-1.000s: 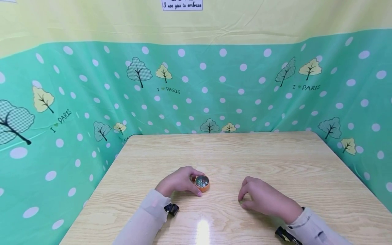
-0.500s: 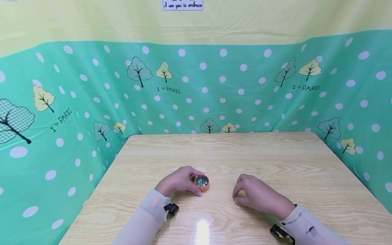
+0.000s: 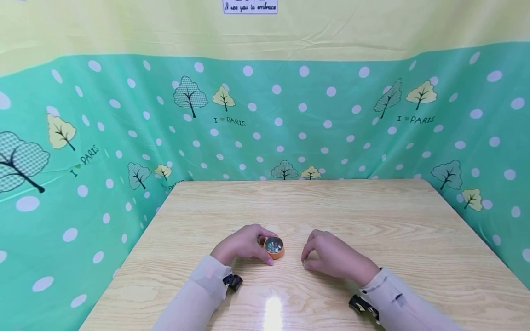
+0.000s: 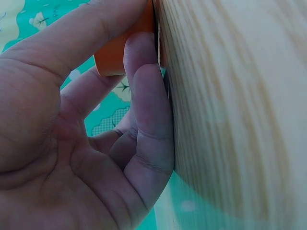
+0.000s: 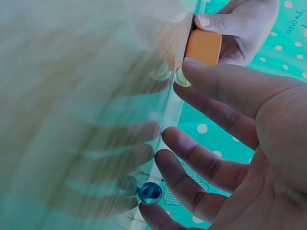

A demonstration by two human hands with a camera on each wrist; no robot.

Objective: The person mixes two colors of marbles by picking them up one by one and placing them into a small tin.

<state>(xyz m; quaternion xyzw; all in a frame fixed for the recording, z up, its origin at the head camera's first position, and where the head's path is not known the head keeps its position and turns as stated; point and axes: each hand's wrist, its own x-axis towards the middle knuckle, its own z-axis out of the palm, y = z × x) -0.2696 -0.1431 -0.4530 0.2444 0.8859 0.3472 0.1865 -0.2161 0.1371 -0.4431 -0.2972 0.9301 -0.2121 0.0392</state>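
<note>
My left hand [image 3: 248, 245] holds a small round orange cup [image 3: 274, 253] upright on the table, thumb and fingers around its side. Shiny glassy pieces show inside its mouth. In the left wrist view the cup's orange side [image 4: 111, 56] sits beyond the thumb. To the right of the cup, low over the table, my right hand [image 3: 333, 256] pinches a pale yellow-green glass marble [image 5: 182, 78] between thumb and forefinger. A blue glass marble [image 5: 150, 193] lies at the tips of that hand's last fingers in the right wrist view; the head view hides it.
The wooden table [image 3: 298, 202] has a light grain and a bright glare spot near its front. Behind it and at both sides hangs a green and yellow curtain [image 3: 265, 105] with dots and trees. A black camera mount [image 3: 363, 305] sits on the right wrist.
My right hand has slid left along the table toward the orange cup, with the marble still pinched. My left hand and the cup have stayed in place.
</note>
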